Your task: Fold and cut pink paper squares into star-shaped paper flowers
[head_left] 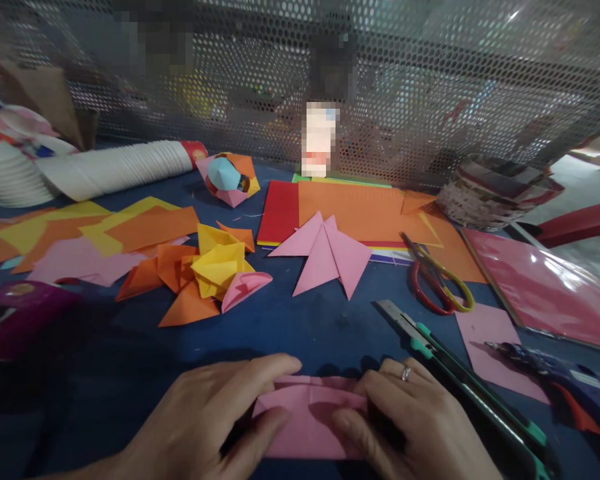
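A sheet of pink paper (307, 427), partly folded, lies low in the middle of the head view, with a crease along its far edge. My left hand (215, 407) grips its left side between thumb and fingers. On the right side my right hand (400, 413), with a ring on one finger, pinches the same paper. Beyond them rest several folded pink paper pieces (325, 257). To their left is a heap of folded orange pieces (180, 280) and yellow pieces (220, 267). A utility knife (460, 373) with its blade out lies beside my right hand.
Scissors (437, 280) and a glue gun (555, 373) lie at the right, near a pink packet (550, 287). Orange sheets (350, 207) are stacked behind. Stacked paper cups (125, 170) lie at the back left; a purple tool (25, 313) is at far left. A perforated metal panel (260, 87) closes the back.
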The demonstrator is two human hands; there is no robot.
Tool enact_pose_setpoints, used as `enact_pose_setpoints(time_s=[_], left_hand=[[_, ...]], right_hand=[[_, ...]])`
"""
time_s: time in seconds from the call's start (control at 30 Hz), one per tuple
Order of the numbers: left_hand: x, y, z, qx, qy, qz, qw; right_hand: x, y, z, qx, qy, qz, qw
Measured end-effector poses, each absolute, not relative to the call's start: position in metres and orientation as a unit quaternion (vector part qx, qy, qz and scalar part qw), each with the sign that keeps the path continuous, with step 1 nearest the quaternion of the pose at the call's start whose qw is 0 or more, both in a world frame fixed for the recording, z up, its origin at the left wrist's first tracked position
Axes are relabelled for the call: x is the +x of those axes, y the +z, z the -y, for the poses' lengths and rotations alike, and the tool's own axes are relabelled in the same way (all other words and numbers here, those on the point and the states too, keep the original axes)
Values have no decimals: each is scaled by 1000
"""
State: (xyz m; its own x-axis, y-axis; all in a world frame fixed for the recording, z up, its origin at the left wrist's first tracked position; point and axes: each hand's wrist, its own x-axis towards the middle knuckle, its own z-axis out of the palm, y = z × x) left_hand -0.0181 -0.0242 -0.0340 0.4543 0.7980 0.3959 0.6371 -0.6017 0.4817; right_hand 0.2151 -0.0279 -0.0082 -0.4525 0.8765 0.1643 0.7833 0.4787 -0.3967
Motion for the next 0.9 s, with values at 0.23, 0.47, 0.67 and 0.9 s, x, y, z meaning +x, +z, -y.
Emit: enact_pose_setpoints(time_s=[0.23,0.47,0.67,0.9], left_hand=[[-17,-36,24,838,258,-457,147],[-17,-40,24,832,247,-479,134],[-18,-37,22,828,246,-482,149],[-20,-34,20,820,245,-492,156]], right_hand=[[213,-12,28,-498,74,848,164],[213,-13,28,-492,71,852,165],[213,-16,27,-485,60,857,167],[215,-18,25,-466,28,871,155]])
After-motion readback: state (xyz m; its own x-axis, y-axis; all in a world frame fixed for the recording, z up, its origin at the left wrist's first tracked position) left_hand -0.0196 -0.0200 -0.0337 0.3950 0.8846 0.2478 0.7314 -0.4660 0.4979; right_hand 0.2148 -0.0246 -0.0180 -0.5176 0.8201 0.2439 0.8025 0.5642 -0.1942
